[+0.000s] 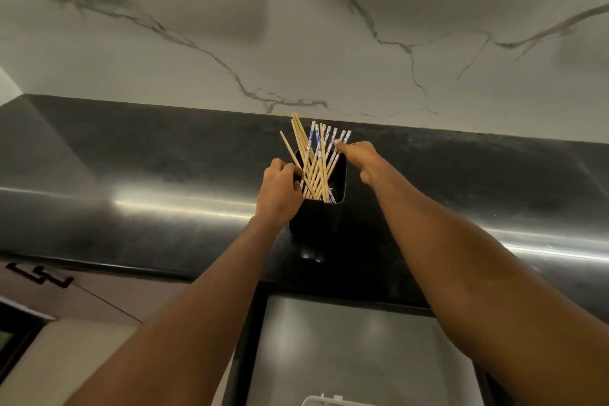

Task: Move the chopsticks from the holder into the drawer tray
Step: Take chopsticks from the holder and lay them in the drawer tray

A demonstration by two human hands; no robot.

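A: Which step was this?
B: Start of the pick, nothing moved over yet. Nearest the camera, only a white corner of the drawer tray [324, 400] showed at the bottom edge, inside the open drawer [362, 339]. No chopsticks on the part in view.
A: Holder?
B: Black holder [316, 224] stood upright on the dark countertop [131, 158], just behind the drawer. The chopsticks [316, 161] were in it, plain wooden and blue-patterned, fanned out and leaning.
A: Hands?
B: Left hand [280, 189] had its fingers curled over the holder's left rim, steadying it. Right hand [359, 158] was at the patterned tops, one fingertip touching. Couldn't tell if a pinch had closed.
A: Next?
B: Likely gather a bundle, lift it clear of the rim, then carry it to the tray.
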